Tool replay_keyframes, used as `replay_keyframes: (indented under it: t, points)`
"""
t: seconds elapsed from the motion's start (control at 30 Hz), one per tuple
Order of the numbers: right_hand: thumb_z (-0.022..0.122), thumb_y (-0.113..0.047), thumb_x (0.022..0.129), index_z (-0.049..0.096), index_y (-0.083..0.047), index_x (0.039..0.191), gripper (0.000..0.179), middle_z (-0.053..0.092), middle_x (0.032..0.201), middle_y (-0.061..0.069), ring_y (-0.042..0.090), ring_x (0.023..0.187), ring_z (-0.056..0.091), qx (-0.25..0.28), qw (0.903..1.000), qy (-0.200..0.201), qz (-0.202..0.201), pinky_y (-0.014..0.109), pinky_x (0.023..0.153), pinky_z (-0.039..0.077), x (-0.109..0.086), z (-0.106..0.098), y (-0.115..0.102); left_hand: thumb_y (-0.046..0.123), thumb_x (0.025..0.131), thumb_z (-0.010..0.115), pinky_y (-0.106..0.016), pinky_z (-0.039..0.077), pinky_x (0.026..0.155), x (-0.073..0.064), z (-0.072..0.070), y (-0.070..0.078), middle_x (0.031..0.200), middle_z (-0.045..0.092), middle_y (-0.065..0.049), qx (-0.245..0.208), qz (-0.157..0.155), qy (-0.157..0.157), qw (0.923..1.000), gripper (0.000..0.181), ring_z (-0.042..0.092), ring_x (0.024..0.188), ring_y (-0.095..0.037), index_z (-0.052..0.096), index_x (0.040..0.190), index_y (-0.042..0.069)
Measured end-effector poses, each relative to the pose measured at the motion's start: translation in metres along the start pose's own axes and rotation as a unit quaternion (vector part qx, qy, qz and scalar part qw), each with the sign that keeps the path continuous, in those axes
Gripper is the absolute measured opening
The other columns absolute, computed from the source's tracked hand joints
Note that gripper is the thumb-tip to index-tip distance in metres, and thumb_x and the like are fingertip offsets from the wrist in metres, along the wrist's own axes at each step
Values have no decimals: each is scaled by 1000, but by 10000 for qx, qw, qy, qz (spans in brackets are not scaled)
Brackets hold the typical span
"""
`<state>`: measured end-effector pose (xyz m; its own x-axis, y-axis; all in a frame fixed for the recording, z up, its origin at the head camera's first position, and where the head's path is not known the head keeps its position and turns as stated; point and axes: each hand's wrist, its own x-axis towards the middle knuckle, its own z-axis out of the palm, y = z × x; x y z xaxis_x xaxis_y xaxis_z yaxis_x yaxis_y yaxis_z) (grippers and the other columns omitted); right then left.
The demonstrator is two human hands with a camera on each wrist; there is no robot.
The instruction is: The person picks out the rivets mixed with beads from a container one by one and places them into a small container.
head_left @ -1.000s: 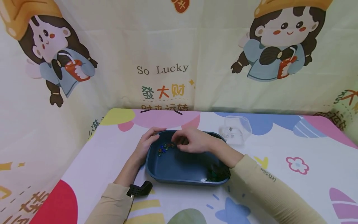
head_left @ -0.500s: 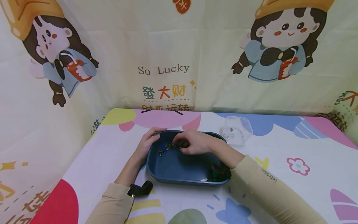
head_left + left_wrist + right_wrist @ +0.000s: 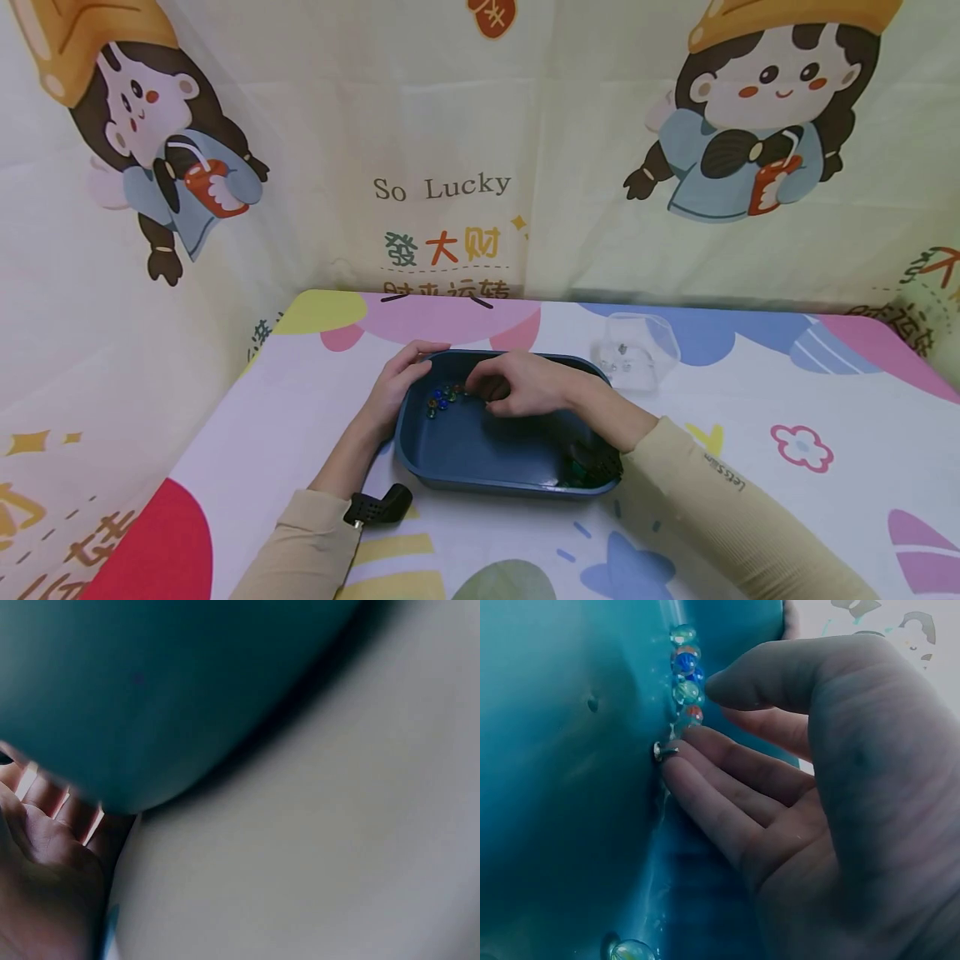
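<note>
A blue plastic basin (image 3: 487, 483) stands on the table. At its far left corner my left hand (image 3: 388, 387) holds the rim, thumb at the edge and fingers along the outer wall. Several coloured glass marbles (image 3: 442, 400) lie in a row inside, along the far left part. My right hand (image 3: 525, 385) reaches into the basin, palm and fingers beside the marbles. In the right wrist view its fingers (image 3: 712, 791) are fairly straight, tips at a small metal piece (image 3: 660, 751) and the marbles (image 3: 685, 691). The thumb stays apart from them.
A clear plastic box (image 3: 633, 358) with a few small shiny pieces stands behind the basin's right end. A single marble (image 3: 632, 950) lies apart from the row. A black wrist camera (image 3: 596, 461) hangs over the basin's right end. A patterned cloth (image 3: 585, 208) closes off the back.
My right thumb has lowered a little away from the fingers. The left hand keeps its place on the basin, and the head view has shifted slightly.
</note>
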<state>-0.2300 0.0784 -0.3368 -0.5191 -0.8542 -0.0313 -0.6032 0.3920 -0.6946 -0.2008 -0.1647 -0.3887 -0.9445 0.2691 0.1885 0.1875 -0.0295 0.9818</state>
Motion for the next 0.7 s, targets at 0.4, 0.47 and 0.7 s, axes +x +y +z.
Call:
replay_keyframes:
  t: [0.4,0.47,0.7]
  points:
    - [66,-2,90,65,4,124,34,69,115,11,16,100,68,725,9970,-249,-128,27,90,53,3,5,0,13,105,37,-51,36,110,0,0,0,139,52,-24,-29,-27,-19,10000,41,50,128,-37,49,137,-8]
    - [66,-1,91,65,3,124,34,69,115,10,16,100,68,832,9959,-331,-110,27,91,53,4,7,0,14,105,37,-49,36,110,-1,0,0,139,52,-24,-10,1,-31,10000,41,50,128,-36,49,137,-8]
    - [66,-2,91,63,3,126,36,68,117,10,16,101,67,1259,9902,-596,-84,28,92,53,7,11,0,13,105,37,-43,42,105,-1,-1,-1,136,55,-22,73,-90,19,9999,39,53,124,-33,51,136,-6]
